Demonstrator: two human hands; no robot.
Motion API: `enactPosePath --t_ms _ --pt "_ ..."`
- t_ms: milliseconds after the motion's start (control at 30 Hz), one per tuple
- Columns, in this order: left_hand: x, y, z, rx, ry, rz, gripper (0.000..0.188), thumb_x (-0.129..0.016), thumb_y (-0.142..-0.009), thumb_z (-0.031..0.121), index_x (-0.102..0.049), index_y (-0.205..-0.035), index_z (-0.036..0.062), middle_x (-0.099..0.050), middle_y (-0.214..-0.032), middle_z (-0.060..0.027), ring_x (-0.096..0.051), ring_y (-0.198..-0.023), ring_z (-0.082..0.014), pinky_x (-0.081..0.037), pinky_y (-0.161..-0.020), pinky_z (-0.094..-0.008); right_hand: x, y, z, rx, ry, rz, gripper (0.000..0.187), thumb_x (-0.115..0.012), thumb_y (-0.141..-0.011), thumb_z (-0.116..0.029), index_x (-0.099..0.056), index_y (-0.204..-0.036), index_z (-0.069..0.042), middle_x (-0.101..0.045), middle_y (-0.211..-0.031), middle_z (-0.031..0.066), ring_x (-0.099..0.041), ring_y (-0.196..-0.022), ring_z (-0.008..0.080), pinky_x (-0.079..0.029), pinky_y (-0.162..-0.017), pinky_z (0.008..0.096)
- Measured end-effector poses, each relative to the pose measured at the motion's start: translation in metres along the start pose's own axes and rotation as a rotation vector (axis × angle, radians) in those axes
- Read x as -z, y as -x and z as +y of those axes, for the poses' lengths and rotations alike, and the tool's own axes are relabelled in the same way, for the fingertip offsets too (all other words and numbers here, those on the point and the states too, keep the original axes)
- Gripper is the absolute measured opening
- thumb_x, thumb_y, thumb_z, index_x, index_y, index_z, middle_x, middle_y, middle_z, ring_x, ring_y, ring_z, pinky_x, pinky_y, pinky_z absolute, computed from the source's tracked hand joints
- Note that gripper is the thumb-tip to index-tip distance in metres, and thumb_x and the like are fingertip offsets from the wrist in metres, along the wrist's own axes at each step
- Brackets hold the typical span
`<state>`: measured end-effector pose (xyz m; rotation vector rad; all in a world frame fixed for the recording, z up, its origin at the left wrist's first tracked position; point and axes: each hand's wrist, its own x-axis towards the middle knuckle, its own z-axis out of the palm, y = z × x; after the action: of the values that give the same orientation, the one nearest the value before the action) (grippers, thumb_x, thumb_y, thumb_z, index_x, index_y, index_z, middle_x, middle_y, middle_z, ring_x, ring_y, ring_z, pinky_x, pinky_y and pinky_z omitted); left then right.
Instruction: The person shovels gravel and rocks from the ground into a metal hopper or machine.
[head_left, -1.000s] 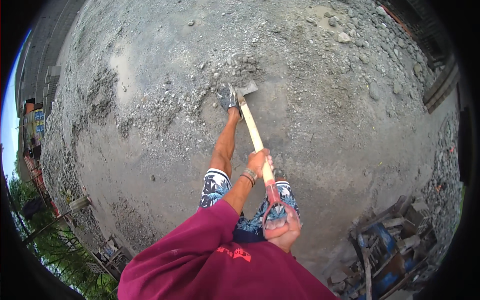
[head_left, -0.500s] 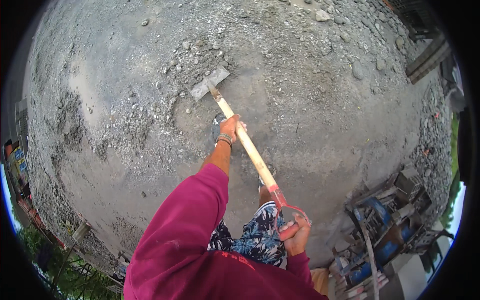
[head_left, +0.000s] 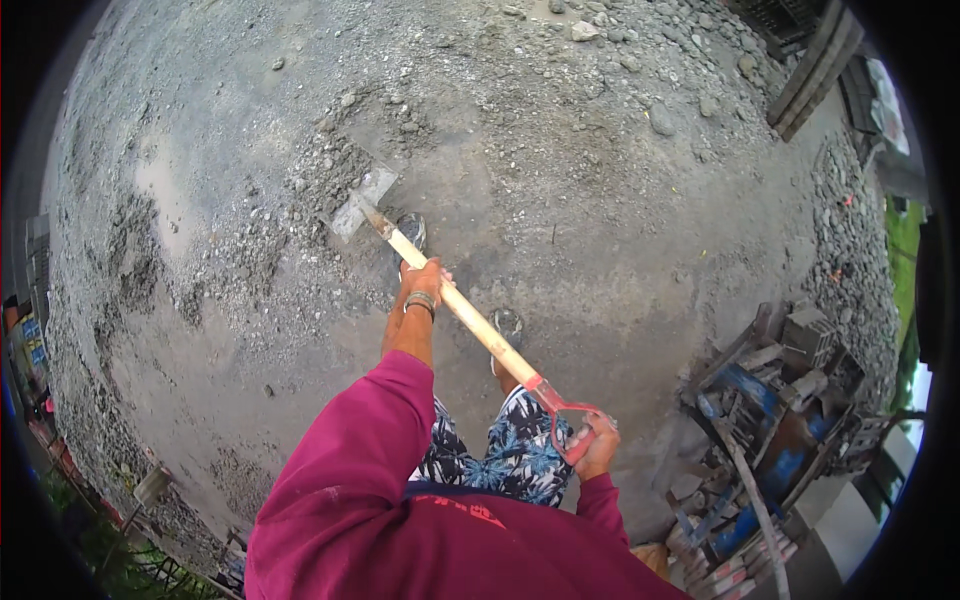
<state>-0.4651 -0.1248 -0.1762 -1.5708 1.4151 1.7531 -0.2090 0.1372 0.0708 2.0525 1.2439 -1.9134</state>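
Observation:
A shovel [head_left: 470,317] with a pale wooden shaft and a red D-shaped grip runs slantwise in front of me. My left hand [head_left: 425,279] is wrapped round the shaft near its lower end, just above the blade. At the other end, by my right thigh, my right hand [head_left: 597,441] grips the red handle. The grey metal blade [head_left: 363,202] rests at a patch of loose gravel [head_left: 335,165], a little ahead of my left shoe [head_left: 411,232]. Whether the blade's edge is under the gravel, I cannot tell.
Grey gravelly ground [head_left: 600,270] spreads all round, with larger stones [head_left: 585,31] at the far right. A heap of scrap wood and blue pieces [head_left: 750,400] lies to my right. Wooden beams [head_left: 815,75] jut in at the far right. My right shoe [head_left: 507,325] stands below the shaft.
The blade has come nearer to me and to the left, beside my left shoe. My left hand has moved left and slightly down the view with the shaft; the right still holds the grip.

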Motion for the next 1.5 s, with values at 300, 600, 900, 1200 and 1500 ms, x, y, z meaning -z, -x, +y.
enactPosePath --t_ms 300,600,900,1200,1500 --pt "0.109 0.161 -0.132 0.098 0.381 -0.062 0.017 -0.062 -0.086 0.012 -0.051 -0.092 0.0010 -0.055 -0.072 -0.0109 -0.059 -0.061 -0.0245 -0.055 -0.056 -0.0453 0.174 0.060 -0.019 0.312 0.256 -0.131 0.015 -0.062 -0.075 -0.011 -0.062 -0.085 0.000 -0.058 -0.062 0.0050 -0.050 -0.042 0.0139 -0.041 -0.038 0.0289" --pt "0.422 0.210 -0.254 0.099 0.914 0.012 0.016 -0.062 -0.080 0.013 -0.047 -0.075 0.0121 -0.048 -0.064 -0.0013 -0.049 -0.054 -0.0160 -0.047 -0.053 -0.0347 0.177 0.162 0.096 0.521 0.731 -0.635 0.017 -0.072 -0.073 -0.009 -0.060 -0.083 -0.001 -0.061 -0.063 0.0072 -0.059 -0.050 0.0155 -0.047 -0.048 0.0286" --pt "0.803 0.363 -0.280 -0.376 0.867 0.545 0.020 -0.055 -0.081 0.022 -0.040 -0.070 0.0153 -0.043 -0.058 0.0020 -0.042 -0.044 -0.0132 -0.040 -0.044 -0.0280 0.069 0.317 0.279 1.148 0.724 -1.618 0.026 -0.076 -0.070 -0.016 -0.066 -0.092 -0.006 -0.059 -0.068 0.0069 -0.062 -0.062 0.0225 -0.047 -0.055 0.0347" --pt "0.656 0.313 -0.215 -0.405 0.840 0.074 0.020 -0.062 -0.086 0.019 -0.048 -0.072 0.0136 -0.049 -0.060 0.0013 -0.050 -0.052 -0.0124 -0.044 -0.049 -0.0301 0.166 0.277 0.247 -0.057 0.438 -0.922 0.029 -0.067 -0.082 -0.010 -0.062 -0.108 0.001 -0.058 -0.064 0.0036 -0.056 -0.051 0.0130 -0.045 -0.048 0.0265" --pt "0.255 0.275 -0.276 0.215 0.303 -0.339 0.014 -0.060 -0.085 0.016 -0.048 -0.086 0.0099 -0.048 -0.065 -0.0032 -0.050 -0.053 -0.0170 -0.048 -0.051 -0.0357 0.306 0.253 0.169 0.044 -0.200 -0.464 0.047 -0.054 -0.086 -0.010 -0.047 -0.131 0.001 -0.051 -0.057 0.0079 -0.052 -0.045 0.0227 -0.048 -0.045 0.0364"
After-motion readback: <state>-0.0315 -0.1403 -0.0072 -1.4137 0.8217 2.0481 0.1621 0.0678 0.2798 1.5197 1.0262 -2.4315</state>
